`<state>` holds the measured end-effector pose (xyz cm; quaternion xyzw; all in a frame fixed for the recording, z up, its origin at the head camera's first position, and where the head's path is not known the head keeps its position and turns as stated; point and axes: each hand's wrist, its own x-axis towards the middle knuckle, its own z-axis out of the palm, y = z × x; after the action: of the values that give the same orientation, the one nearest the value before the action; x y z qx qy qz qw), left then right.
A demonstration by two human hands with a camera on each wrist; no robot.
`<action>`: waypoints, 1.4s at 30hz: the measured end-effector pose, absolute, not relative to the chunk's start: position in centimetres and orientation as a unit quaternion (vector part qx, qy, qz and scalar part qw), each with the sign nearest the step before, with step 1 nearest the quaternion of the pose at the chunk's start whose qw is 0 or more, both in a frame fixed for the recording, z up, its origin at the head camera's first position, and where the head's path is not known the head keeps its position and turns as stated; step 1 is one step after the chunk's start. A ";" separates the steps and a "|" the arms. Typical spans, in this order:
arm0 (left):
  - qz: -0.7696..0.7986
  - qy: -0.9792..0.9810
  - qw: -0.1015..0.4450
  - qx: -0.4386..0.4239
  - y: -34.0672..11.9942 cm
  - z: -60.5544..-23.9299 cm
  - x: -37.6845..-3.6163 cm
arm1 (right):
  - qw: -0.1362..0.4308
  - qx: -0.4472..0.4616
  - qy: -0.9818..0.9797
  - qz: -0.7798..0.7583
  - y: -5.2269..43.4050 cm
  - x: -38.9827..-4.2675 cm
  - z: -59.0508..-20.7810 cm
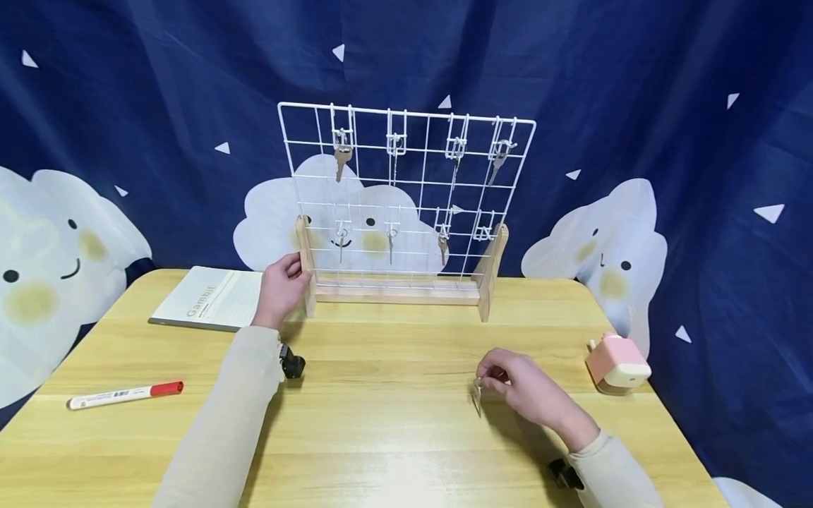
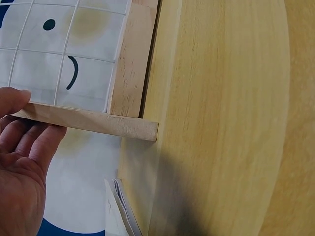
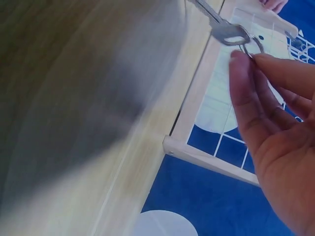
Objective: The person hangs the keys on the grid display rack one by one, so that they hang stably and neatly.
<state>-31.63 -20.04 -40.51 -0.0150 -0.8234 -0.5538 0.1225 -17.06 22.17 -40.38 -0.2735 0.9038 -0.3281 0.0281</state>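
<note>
Pinching a small key (image 1: 476,399) by the ring at its head, the right hand (image 1: 530,396) holds it just above the table (image 1: 394,423), with the blade hanging down. The left hand (image 1: 279,288) rests on the left wooden foot (image 1: 306,264) of the wire rack (image 1: 406,190), thumb on top and fingers fairly straight along the side.

The key looks light, stiff and a little slippery, so it probably swings freely on its ring (image 3: 252,45). The ring or the flat head seems the best place to hold it. The rack also seems light, and I think it can slide if it is pushed.

From the right wrist, the table is blurred and only the key head (image 3: 229,33) shows clearly. The left wrist view cuts off most of the hand. The hooks (image 1: 395,144) are too small to read well.
</note>
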 end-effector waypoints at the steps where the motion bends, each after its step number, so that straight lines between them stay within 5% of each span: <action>1: -0.555 -0.823 0.123 -0.014 -20.1 -40.5 -31.6 | 0.020 -0.274 0.903 -0.331 22.2 -17.1 -40.4; 19: -0.557 -0.820 0.130 -0.010 -20.5 -40.5 -32.0 | -0.072 -0.282 0.897 -0.334 21.3 -19.2 -38.1; 42: -0.554 -0.823 0.128 -0.011 -20.2 -40.4 -31.8 | -0.080 -0.235 0.885 -0.395 22.1 -21.4 -36.1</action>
<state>-31.78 -20.15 -40.37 -0.0106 -0.8227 -0.5539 0.1276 -21.37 22.12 -36.12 -0.2352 0.8846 -0.3946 -0.0800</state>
